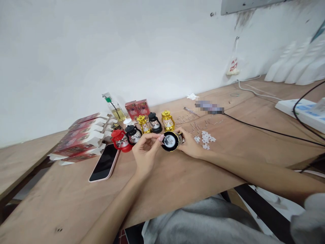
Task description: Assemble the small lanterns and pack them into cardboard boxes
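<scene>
In the head view a small toy lantern is tipped over so that its round black base point(170, 141) faces me. The base has a thin gold edge and a whitish printed disc in the middle. My right hand point(189, 144) wraps round the lantern's body from the right. From the left, my left hand point(147, 147) is closed in a pinch, thumb and forefinger at the base's rim; whether a small piece is between them I cannot make out. Close by stand a red lantern point(121, 140), a black lantern point(133, 135) and a gold lantern point(168, 121), among several others.
Folded red boxes point(81, 139) are stacked at the left, beside a phone point(104, 163). Behind the lanterns stand a bottle point(115, 108) and two red boxes point(137, 108). Bent wires point(195, 128), white pieces point(207, 137) and a screwdriver point(190, 111) lie right. A power strip point(302, 113) sits far right.
</scene>
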Demonstrator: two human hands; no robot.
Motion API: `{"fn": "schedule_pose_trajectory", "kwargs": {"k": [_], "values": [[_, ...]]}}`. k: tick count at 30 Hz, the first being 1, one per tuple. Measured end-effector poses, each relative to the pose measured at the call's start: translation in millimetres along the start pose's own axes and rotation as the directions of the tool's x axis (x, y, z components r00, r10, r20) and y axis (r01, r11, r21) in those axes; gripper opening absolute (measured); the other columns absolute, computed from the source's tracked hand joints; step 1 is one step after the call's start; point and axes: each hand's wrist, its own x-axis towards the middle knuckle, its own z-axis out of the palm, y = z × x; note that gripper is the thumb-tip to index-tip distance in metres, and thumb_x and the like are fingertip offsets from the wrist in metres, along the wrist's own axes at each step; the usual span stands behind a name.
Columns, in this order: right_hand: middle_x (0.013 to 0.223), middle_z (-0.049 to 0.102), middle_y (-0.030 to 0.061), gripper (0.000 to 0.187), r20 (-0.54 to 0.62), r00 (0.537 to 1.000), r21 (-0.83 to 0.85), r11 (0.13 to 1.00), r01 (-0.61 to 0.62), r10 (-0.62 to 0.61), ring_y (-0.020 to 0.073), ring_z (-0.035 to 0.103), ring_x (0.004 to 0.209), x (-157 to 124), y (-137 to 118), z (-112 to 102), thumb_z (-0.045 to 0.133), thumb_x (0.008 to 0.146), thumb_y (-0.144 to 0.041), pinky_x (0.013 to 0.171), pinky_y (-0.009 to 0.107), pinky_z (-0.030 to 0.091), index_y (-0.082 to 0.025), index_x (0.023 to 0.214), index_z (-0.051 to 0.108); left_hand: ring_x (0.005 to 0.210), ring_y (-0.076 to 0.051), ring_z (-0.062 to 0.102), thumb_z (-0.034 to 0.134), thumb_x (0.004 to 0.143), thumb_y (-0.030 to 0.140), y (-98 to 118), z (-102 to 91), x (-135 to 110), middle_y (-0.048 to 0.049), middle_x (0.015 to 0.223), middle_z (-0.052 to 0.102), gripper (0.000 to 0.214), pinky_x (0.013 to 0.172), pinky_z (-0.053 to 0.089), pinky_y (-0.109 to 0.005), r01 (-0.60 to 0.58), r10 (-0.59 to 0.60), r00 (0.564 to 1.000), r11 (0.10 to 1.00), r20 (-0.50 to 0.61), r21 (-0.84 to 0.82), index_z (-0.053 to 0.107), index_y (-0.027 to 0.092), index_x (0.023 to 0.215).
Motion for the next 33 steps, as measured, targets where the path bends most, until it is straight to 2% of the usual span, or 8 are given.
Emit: {"fn": "schedule_pose_trajectory", "kwargs": {"k": [5, 10, 13, 15, 25, 33], "values": [[0.092, 0.063, 0.0024, 0.035, -0.010, 1.000, -0.019, 1.000, -0.010, 0.010, 0.0201, 0.057, 0.085, 0.6, -1.2, -0.5, 0.073, 0.065, -0.034, 0.076, 0.032, 0.042, -0.022, 0.091, 0.052, 0.067, -0.011, 0.064, 0.072, 0.076, 0.030, -6.7, -1.0, -2.4, -0.0029, 0.077, 0.070, 0.014, 0.064, 0.054, -0.023, -0.028, 0.025, 0.999, 0.998, 0.043, 0.057, 0.069, 0.016, 0.080], [0.091, 0.063, 0.0028, 0.038, -0.028, 1.000, -0.029, 0.999, -0.014, 0.013, 0.0204, 0.058, 0.085, 0.6, -1.3, 0.5, 0.074, 0.064, -0.038, 0.076, 0.032, 0.042, -0.021, 0.091, 0.053, 0.076, -0.014, 0.066, 0.070, 0.079, 0.027, -10.0, -3.6, -4.5, -0.0037, 0.085, 0.071, 0.023, 0.067, 0.050, -0.026, -0.196, 0.185, 0.980, 0.954, 0.069, 0.226, 0.067, 0.019, 0.101], [0.092, 0.064, 0.0027, 0.038, -0.032, 0.999, -0.028, 1.000, -0.008, 0.007, 0.0202, 0.058, 0.085, 0.2, -1.1, 0.4, 0.074, 0.065, -0.038, 0.075, 0.032, 0.042, -0.021, 0.092, 0.053, 0.071, -0.013, 0.060, 0.069, 0.080, 0.027, -9.1, -5.8, -3.7, -0.0016, 0.079, 0.070, 0.011, 0.067, 0.047, -0.027, -0.331, 0.306, 0.944, 0.873, 0.127, 0.358, 0.070, 0.021, 0.089], [0.094, 0.064, 0.0029, 0.037, -0.025, 1.000, -0.035, 0.999, -0.001, 0.000, 0.0202, 0.058, 0.085, 0.0, -1.3, -0.2, 0.074, 0.066, -0.037, 0.076, 0.032, 0.042, -0.022, 0.092, 0.052, 0.070, -0.014, 0.057, 0.070, 0.080, 0.026, -8.1, -6.7, -2.7, -0.0004, 0.075, 0.069, 0.005, 0.068, 0.046, -0.029, -0.380, 0.345, 0.925, 0.842, 0.159, 0.382, 0.069, 0.021, 0.081], [0.095, 0.065, 0.0033, 0.033, -0.021, 1.000, -0.040, 0.999, 0.022, -0.023, 0.0205, 0.059, 0.087, -0.1, -2.8, -1.4, 0.074, 0.067, -0.034, 0.077, 0.032, 0.043, -0.022, 0.090, 0.053, 0.074, -0.014, 0.054, 0.069, 0.080, 0.026, -6.4, -7.9, -3.0, -0.0008, 0.075, 0.060, 0.003, 0.067, 0.044, -0.028, -0.363, 0.302, 0.931, 0.825, 0.206, 0.433, 0.071, 0.022, 0.081], [0.097, 0.065, 0.0035, 0.033, -0.024, 0.999, -0.049, 0.998, 0.045, -0.046, 0.0194, 0.060, 0.085, 0.3, -1.5, -2.3, 0.073, 0.069, -0.034, 0.075, 0.031, 0.043, -0.021, 0.092, 0.054, 0.072, -0.012, 0.054, 0.065, 0.084, 0.023, -3.4, -5.8, -3.4, -0.0015, 0.077, 0.057, 0.007, 0.063, 0.044, -0.025, -0.403, 0.296, 0.908, 0.811, 0.298, 0.423, 0.070, 0.020, 0.086]]}}
